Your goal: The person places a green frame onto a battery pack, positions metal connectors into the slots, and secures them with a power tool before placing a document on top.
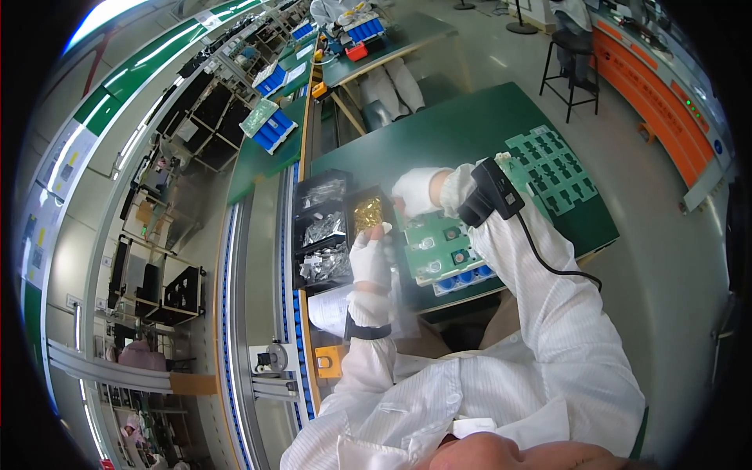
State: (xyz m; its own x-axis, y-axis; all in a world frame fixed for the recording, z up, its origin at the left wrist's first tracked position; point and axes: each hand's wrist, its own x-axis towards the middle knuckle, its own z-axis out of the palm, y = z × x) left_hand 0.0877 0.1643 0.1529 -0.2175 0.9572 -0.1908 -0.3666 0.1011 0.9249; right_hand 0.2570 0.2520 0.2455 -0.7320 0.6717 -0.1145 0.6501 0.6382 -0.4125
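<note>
My left hand (370, 260), in a white glove with bare fingertips, is at the near edge of a box of small gold-coloured metal parts (367, 213). Its fingers are pinched together, and what they hold is too small to make out. Across from it, my right hand (417, 193), also gloved, is closed above the far left corner of a green tray (427, 239) that carries small dark parts. Its fingertips are mostly hidden. The tray rests on a blue and white rack (464, 280).
Black bins (323, 193) of silvery parts stand left of the gold parts. Farther right on the green table (501, 110) lies a green panel with dark cutouts (552, 168). A conveyor rail (290, 227) runs along the left. A black device with a cable (495, 190) is on my right wrist.
</note>
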